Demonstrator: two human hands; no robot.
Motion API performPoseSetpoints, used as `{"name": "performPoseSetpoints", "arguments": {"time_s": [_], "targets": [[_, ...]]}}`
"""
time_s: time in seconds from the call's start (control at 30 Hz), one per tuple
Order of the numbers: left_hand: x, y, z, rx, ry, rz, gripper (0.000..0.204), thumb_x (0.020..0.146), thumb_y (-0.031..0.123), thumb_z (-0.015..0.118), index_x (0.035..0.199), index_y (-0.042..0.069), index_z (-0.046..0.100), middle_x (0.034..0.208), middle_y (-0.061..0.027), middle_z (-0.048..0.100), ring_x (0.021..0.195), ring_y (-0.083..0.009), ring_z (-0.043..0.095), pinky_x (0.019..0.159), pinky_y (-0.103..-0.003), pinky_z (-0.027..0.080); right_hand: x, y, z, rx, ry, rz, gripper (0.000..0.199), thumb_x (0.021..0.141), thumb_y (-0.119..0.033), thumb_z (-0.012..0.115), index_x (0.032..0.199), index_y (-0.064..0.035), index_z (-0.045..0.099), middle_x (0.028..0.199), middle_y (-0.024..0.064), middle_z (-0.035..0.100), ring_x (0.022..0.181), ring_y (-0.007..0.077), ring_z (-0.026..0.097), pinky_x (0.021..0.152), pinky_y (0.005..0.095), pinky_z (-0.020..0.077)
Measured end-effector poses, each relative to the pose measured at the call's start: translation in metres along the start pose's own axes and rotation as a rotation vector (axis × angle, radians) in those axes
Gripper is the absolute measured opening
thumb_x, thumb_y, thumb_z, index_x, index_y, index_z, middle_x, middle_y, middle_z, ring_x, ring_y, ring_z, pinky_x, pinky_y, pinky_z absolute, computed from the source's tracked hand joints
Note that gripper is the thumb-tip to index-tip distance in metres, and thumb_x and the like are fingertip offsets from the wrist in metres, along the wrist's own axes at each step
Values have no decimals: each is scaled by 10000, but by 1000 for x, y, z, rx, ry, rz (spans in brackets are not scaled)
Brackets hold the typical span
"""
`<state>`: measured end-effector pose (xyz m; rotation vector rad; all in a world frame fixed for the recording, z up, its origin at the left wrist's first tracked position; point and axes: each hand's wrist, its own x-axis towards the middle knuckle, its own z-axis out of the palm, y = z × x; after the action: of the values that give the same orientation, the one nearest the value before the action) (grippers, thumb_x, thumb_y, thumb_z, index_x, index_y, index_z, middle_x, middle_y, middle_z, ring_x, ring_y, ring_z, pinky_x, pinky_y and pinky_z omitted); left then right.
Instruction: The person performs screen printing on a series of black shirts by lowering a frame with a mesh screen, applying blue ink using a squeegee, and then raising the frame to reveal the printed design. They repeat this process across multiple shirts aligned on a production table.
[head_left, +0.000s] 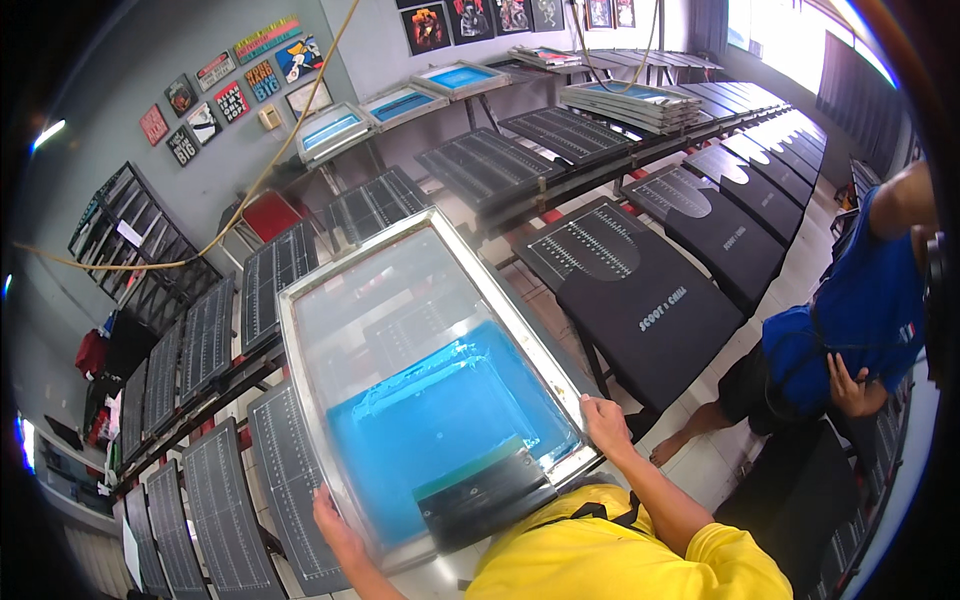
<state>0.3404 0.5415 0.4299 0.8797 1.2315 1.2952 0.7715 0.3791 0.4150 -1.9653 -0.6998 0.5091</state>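
Observation:
A large screen-printing frame with pale, worn edges is held tilted in front of my yellow shirt. My left hand grips its left edge near the bottom, and my right hand holds the right edge near the lower corner. Blue coating covers the lower part of the mesh; the upper part is see-through. Across the near end of the frame lies a squeegee with a dark, wide body and a green strip. Neither hand touches it.
Rows of black printing boards fill both sides. One dark shirt is stretched over a board at right. A person in blue stands close on the right. More frames are stacked at the back; a yellow hose hangs at left.

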Motion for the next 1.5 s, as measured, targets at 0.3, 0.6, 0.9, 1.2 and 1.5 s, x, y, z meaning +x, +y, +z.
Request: {"name": "performPoseSetpoints", "arguments": {"time_s": [0.3, 0.6, 0.9, 1.2, 1.5], "targets": [[58, -4, 30, 22, 86, -16, 584, 1002, 400, 485, 1348, -70, 518, 1328, -167, 552, 1221, -258, 535, 1042, -375, 420, 45, -3, 31, -25, 26, 19, 471, 970, -353, 496, 768, 66, 567, 668, 271, 522, 614, 378, 526, 628, 476, 410], [90, -9, 80, 53, 30, -108, 594, 1027, 415, 406, 1398, -43, 481, 1351, -166, 547, 1235, -269, 529, 1060, -395, 393, 96, 12, 40, -19, 22, 58, 449, 976, -364, 529, 865, 61, 621, 666, 201, 557, 642, 201, 537, 654, 407, 449], [91, 7, 128, 448, 190, -141, 538, 977, 362, 510, 1215, -108, 621, 1217, -199, 615, 1117, -304, 569, 990, -403, 451, 130, 27, 52, -10, -1, 57, 442, 954, -355, 587, 1063, 57, 700, 927, 246, 723, 869, 260, 721, 782, 369, 527], [93, 3, 148, 334, 125, -156, 528, 1036, 309, 418, 1330, -119, 516, 1342, -222, 537, 1241, -313, 497, 1099, -409, 362, 134, 39, 49, 41, 47, 96, 428, 935, -354, 597, 1031, 45, 723, 975, 250, 714, 916, 373, 709, 836, 407, 531], [111, -29, 124, 140, -139, -90, 569, 1033, 399, 361, 1392, -20, 497, 1348, -144, 547, 1226, -266, 532, 1055, -405, 399, 134, 56, 45, 65, 141, 10, 384, 972, -297, 579, 966, 67, 699, 737, 135, 696, 712, 127, 617, 659, 342, 488]]}}
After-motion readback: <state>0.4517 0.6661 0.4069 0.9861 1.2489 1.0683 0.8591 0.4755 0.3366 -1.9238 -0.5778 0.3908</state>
